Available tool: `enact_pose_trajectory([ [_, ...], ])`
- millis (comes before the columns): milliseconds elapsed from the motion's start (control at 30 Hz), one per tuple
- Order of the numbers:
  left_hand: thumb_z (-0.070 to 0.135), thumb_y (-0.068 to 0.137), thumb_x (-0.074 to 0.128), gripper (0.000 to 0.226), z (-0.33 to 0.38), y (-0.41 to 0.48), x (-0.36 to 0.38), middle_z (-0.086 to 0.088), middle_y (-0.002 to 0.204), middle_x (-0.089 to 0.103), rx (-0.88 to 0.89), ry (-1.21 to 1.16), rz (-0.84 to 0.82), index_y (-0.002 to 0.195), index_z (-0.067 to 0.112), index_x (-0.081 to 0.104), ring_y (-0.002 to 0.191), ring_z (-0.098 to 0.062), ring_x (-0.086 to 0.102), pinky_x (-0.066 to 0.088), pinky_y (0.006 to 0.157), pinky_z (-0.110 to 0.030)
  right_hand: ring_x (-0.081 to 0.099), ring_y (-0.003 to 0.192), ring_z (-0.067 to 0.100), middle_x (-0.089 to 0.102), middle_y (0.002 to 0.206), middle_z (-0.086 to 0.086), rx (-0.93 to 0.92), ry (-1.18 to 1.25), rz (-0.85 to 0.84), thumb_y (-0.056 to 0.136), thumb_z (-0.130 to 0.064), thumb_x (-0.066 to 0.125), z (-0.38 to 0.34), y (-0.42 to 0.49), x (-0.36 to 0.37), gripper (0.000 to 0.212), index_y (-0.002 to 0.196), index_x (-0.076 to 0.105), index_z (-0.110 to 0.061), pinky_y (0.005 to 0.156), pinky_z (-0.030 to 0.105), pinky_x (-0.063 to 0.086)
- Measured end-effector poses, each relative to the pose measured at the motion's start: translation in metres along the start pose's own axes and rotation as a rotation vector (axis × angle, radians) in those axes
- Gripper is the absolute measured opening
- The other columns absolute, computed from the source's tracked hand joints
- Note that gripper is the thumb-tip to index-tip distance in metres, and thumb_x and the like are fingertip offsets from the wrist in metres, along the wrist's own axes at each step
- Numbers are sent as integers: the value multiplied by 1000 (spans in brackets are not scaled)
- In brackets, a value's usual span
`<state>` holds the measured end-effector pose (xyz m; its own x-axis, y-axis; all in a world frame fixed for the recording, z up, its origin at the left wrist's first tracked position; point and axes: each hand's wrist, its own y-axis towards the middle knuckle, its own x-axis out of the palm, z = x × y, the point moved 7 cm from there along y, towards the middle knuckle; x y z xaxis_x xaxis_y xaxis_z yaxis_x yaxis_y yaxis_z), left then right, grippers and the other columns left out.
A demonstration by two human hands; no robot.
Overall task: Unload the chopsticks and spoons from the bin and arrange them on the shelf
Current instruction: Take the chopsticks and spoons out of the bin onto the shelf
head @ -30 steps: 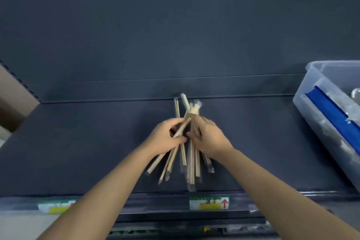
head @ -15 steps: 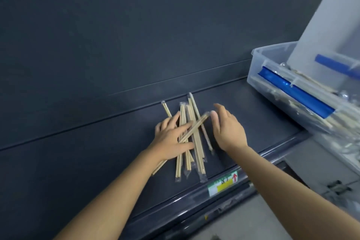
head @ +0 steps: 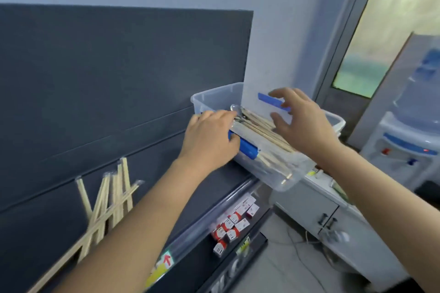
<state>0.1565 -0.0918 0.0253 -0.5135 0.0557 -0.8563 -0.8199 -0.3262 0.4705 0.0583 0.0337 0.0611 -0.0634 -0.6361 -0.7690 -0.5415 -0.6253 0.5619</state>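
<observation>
My left hand (head: 210,141) is down over the near rim of the clear plastic bin (head: 214,96), knuckles towards me and fingertips out of sight among the contents, so I cannot tell whether it has hold of anything. My right hand (head: 301,123) hovers just above the bin's middle, fingers spread wide and thumb apart, holding nothing.

Under both hands lies a bundle of long wooden chopsticks in clear sleeves (head: 266,133), running lengthwise along the bin. At its far end I see what looks like the bowl of a shiny metal spoon (head: 238,110). The bin sits at the right end of the dark grey shelf (head: 147,164), partly overhanging it.

Further left on the shelf is a loose fan of wrapped wooden chopsticks (head: 114,195), several roughly parallel and 1 or 2 lying crosswise over them.

I judge the task to be partly done: 1 batch of chopsticks is out, though not tidy. A good many chopsticks and the spoons are left in the bin, and no spoon shows on the shelf.

Compared with 0.5 s ago, both hands have left the fan, where my left palm was pressing the sticks flat, and have moved right to the bin. My view has swung that way too.
</observation>
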Motion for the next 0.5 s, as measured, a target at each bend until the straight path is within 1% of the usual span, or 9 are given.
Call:
enact_pose_trajectory([
  [67, 25, 85, 49, 44, 26, 28, 22, 4, 129, 56, -38, -15, -27, 129, 22, 51, 117, -23, 47, 33, 95, -35, 56, 96, 12, 59, 120, -3, 38, 4, -71, 89, -13, 61, 48, 8, -10, 31, 119, 57, -19, 82, 27, 44],
  [100, 26, 85, 50, 42, 37, 41, 34, 2, 127, 57, -62, -23, -46, 127, 21, 52, 116, -24, 48, 34, 93, -35, 55, 94, 12, 60, 119, -2, 35, -4, -123, 89, -13, 62, 69, 12, -11, 30, 118, 58, -19, 82, 28, 44],
  [167, 32, 87, 52, 42, 55, 67, 59, 0, 127, 57, -87, 6, -87, 126, 19, 53, 115, -26, 48, 36, 93, -36, 55, 95, 13, 61, 119, -2, 19, -30, -255, 87, -16, 65, 106, 21, -7, 32, 119, 59, -19, 84, 30, 46],
  [233, 41, 87, 55, 43, 63, 92, 82, 0, 125, 58, -117, 70, -145, 124, 19, 55, 115, -25, 49, 37, 92, -37, 53, 93, 12, 61, 118, -3, 6, -42, -363, 87, -18, 67, 134, 35, -1, 33, 119, 60, -19, 81, 26, 43],
  [300, 42, 86, 59, 44, 65, 109, 103, -1, 126, 58, -171, 95, -232, 125, 21, 54, 115, -24, 52, 40, 90, -36, 54, 90, 12, 61, 116, -4, 3, -10, -444, 87, -20, 68, 151, 51, 10, 31, 117, 60, -19, 79, 23, 40],
  [400, 38, 83, 64, 51, 57, 133, 131, -4, 132, 53, -218, 168, -402, 130, 23, 51, 114, -25, 55, 46, 89, -38, 56, 89, 12, 63, 113, -3, -20, 52, -608, 85, -25, 70, 164, 75, 44, 31, 113, 63, -16, 81, 22, 42],
  [433, 39, 82, 66, 53, 51, 140, 140, -3, 131, 53, -228, 188, -471, 131, 24, 51, 113, -25, 55, 47, 87, -37, 57, 91, 12, 63, 112, -2, -43, 54, -680, 85, -27, 70, 165, 82, 60, 32, 113, 63, -16, 84, 23, 44],
  [500, 40, 78, 71, 62, 38, 153, 158, 0, 131, 55, -247, 241, -607, 134, 26, 48, 114, -24, 54, 45, 82, -35, 58, 102, 16, 62, 115, 0, -89, 3, -849, 85, -34, 69, 168, 91, 93, 39, 119, 60, -16, 92, 28, 45],
])
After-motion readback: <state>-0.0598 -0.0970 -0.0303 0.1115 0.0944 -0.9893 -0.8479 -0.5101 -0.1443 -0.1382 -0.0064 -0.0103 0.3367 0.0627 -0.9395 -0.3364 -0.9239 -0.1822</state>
